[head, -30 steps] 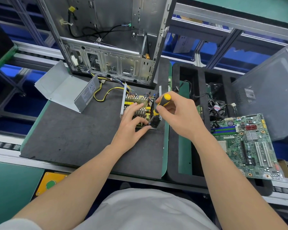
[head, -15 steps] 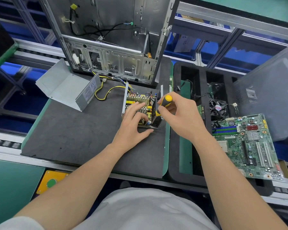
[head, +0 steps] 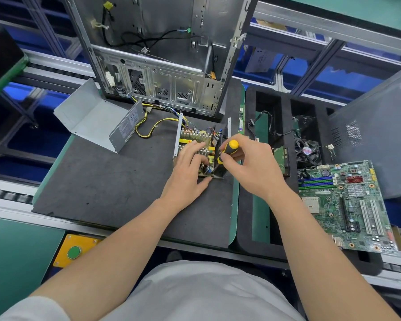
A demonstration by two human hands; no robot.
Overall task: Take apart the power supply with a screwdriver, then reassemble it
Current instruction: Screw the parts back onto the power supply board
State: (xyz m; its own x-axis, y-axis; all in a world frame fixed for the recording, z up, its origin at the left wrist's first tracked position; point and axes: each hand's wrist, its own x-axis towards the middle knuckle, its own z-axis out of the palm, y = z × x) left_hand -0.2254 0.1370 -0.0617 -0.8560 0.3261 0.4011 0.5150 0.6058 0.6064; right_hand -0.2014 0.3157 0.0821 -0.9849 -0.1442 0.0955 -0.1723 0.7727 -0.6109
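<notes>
Nearest, a green button (head: 74, 252) sits well to the left of both arms. On the dark desk (head: 102, 181) the left grip (head: 188, 172) lies wide, fingers spread flat on the opened power supply (head: 196, 136), thumb at its near edge. Just right of it, the right grip (head: 252, 167) curls round the yellow-and-black screwdriver (head: 228, 149), whose shaft angles down into the supply's near right corner. A motherboard (head: 347, 205) lies right of that grip. Farther left rests the grey cover (head: 97, 119); beyond both grips stands an open computer case (head: 162, 66).
</notes>
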